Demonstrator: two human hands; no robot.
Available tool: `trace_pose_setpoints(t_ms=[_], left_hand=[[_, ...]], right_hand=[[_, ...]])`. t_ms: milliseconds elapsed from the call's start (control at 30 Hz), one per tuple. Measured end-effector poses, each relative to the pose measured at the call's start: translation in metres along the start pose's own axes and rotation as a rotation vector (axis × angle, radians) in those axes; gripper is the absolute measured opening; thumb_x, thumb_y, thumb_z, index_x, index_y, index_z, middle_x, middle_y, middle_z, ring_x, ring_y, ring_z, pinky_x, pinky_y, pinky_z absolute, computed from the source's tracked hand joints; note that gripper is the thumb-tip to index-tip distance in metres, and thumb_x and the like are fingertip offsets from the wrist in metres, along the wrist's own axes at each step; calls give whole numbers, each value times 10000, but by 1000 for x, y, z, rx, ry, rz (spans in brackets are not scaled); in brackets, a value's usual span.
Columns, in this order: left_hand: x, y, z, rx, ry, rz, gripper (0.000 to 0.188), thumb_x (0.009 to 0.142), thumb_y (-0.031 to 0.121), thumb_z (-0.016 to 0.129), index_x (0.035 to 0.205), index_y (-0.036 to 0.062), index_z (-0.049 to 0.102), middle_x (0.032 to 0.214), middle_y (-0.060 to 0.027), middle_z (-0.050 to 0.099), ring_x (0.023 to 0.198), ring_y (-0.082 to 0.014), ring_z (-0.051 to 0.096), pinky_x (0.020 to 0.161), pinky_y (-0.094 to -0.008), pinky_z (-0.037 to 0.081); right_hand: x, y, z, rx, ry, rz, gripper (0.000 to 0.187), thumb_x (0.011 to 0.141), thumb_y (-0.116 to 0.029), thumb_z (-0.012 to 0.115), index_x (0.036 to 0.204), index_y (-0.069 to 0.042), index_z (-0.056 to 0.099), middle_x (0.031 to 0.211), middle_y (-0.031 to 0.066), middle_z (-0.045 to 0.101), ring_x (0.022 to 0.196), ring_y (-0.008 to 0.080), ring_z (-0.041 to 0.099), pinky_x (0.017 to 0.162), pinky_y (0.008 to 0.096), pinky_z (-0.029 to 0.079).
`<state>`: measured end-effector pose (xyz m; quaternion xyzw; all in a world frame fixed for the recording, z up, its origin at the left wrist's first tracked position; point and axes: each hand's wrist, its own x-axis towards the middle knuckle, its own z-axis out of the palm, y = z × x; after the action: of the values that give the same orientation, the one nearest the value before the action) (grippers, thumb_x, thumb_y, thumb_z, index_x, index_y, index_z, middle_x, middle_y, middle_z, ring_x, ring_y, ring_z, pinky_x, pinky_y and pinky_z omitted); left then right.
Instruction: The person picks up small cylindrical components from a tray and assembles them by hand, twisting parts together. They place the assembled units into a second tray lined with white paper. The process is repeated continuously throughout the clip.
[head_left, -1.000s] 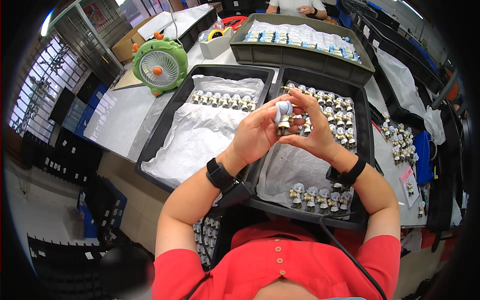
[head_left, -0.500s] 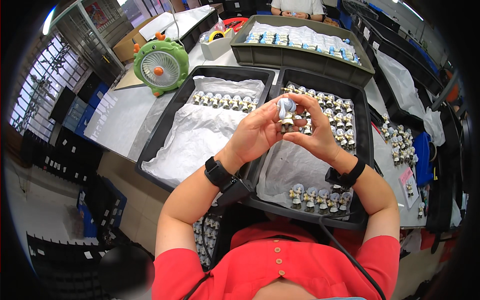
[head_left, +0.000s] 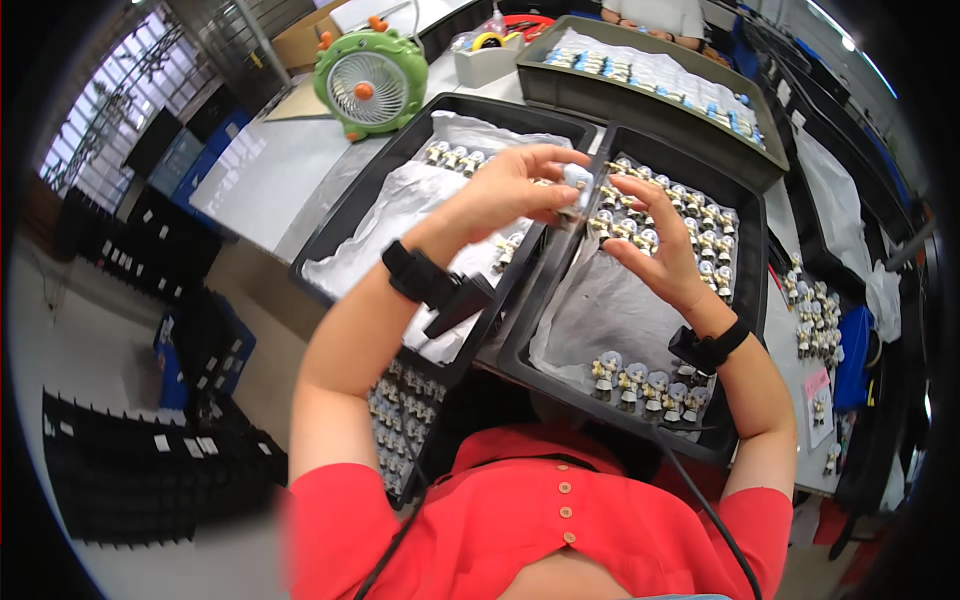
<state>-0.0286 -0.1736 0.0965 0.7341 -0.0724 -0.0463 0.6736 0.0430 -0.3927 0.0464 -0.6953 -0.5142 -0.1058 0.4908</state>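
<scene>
My left hand (head_left: 505, 195) is closed around a small chibi figurine (head_left: 576, 178) with pale blue-grey hair. It holds the figurine over the gap between two black trays. My right hand (head_left: 660, 245) is open and holds nothing, its thumb and fingers apart above the right tray (head_left: 757, 235). That tray holds rows of similar figurines (head_left: 705, 220) at its far side and several more (head_left: 632, 383) near its front edge, on white paper. In the left tray (head_left: 365, 184), a row of figurines (head_left: 455, 157) stands at the far side on white paper, partly hidden by my left hand.
A green fan (head_left: 370, 88) and a tape dispenser (head_left: 487, 64) stand behind the left tray. Beyond the right tray is an olive bin (head_left: 655, 110) of blue-haired figurines. More figurines (head_left: 820, 325) stand at right, near a blue container (head_left: 853, 355). Another person's arm (head_left: 665, 35) shows across the table.
Both hands were at the figurine; now my right hand has let go and drawn apart. My left hand has carried the figurine toward the left tray. The whole view has shifted and tilted.
</scene>
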Motion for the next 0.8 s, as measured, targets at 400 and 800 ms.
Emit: trace_pose_setpoints(t_ms=[400, 800], left_hand=[[-5, -97, -67, 974, 171, -413, 413, 680, 130, 729, 1022, -42, 575, 736, -133, 644, 576, -179, 638, 537, -293, 530], [-4, -111, -69, 591, 179, -476, 390, 705, 65, 732, 1047, -30, 570, 811, -108, 626, 578, -142, 617, 511, -269, 529]], right_hand=[[3, 7, 2, -39, -113, 7, 329, 761, -111, 698, 1072, -51, 606, 1036, 85, 611, 861, 176, 609, 769, 284, 479], [2, -1, 2, 36, -348, 110, 219, 778, -91, 686, 975, -10, 635, 870, 92, 663, 770, 176, 631, 716, 286, 500]])
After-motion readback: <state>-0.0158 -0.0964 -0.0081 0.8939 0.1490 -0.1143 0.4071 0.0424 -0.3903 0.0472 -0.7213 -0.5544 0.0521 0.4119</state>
